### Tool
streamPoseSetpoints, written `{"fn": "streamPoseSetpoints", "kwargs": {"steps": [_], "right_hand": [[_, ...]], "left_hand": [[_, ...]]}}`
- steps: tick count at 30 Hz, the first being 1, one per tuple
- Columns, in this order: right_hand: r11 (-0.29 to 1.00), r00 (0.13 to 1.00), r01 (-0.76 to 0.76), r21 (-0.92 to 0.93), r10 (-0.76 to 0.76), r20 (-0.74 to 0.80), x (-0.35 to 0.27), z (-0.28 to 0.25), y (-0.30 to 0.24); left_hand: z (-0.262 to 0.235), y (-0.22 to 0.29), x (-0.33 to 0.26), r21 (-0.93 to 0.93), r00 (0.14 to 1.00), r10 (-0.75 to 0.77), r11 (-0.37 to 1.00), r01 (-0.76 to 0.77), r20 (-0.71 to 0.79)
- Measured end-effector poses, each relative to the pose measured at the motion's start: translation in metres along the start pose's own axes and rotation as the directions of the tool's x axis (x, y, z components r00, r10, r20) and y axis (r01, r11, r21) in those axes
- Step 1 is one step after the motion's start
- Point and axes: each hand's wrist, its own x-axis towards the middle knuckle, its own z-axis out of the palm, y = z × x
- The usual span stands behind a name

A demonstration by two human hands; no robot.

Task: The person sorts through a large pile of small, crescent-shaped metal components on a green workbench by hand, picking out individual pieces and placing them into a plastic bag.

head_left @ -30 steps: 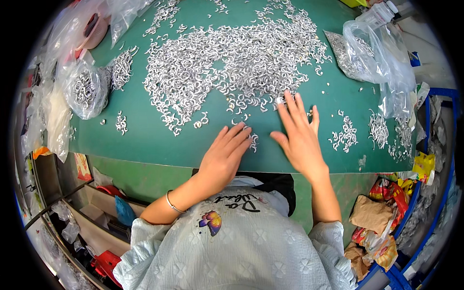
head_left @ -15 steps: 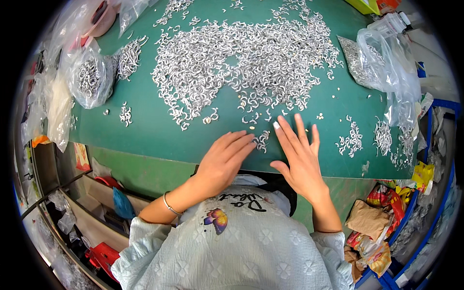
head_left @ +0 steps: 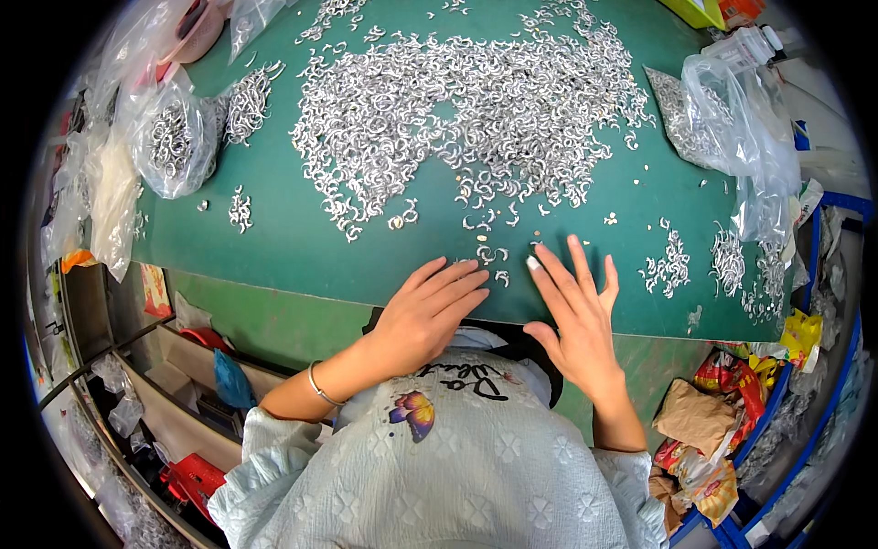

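Observation:
A broad heap of small silvery curved pieces [head_left: 521, 128] covers the middle of the green tabletop [head_left: 274, 252]. Near the front edge, my left hand [head_left: 430, 311] lies palm down with fingers stretched toward the right. Just beyond its fingertips are a few loose curved pieces [head_left: 500, 274]. On their other side my right hand [head_left: 578, 316] is flat with fingers spread, its index fingertip wrapped in something white. Neither hand visibly holds anything, though the surface under the left palm is hidden.
Small piles of curved pieces [head_left: 669, 263] lie to the right, beside a clear plastic bag [head_left: 750, 137]. Another bag with pieces [head_left: 172, 146] stands at the left, near a pink bowl [head_left: 197, 37]. Crumpled packaging [head_left: 700, 416] sits low at the right, by a blue frame [head_left: 814, 375].
My right hand has shifted slightly right and nearer to me. The small cluster between my hands is now spread into fewer, looser pieces.

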Motion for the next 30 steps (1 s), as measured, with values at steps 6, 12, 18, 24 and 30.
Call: {"fn": "streamPoseSetpoints", "kwargs": {"steps": [6,12,18,24,30], "right_hand": [[1.000,0.995,0.001,0.014,-0.002,0.099,-0.002,0.005,-0.008],[1.000,0.996,-0.023,0.011,0.022,0.088,-0.007,0.012,-0.015],[0.999,0.997,-0.052,-0.016,0.051,-0.055,-0.009,0.010,-0.009],[0.998,0.997,-0.016,-0.067,0.021,0.070,0.002,0.020,-0.019],[0.996,0.999,-0.041,-0.083,0.042,0.017,-0.004,0.019,-0.019]], "left_hand": [[-0.008,-0.001,-0.003,0.069,0.997,-0.068,0.995,0.070,-0.031],[-0.008,0.001,-0.006,0.081,0.996,-0.090,0.992,0.092,-0.028],[-0.004,0.000,-0.014,0.056,0.996,-0.091,0.994,0.092,-0.020],[-0.004,-0.005,-0.018,0.066,0.989,-0.117,0.990,0.123,-0.093],[-0.004,0.004,-0.012,0.029,0.984,-0.143,0.989,0.147,-0.106]]}}
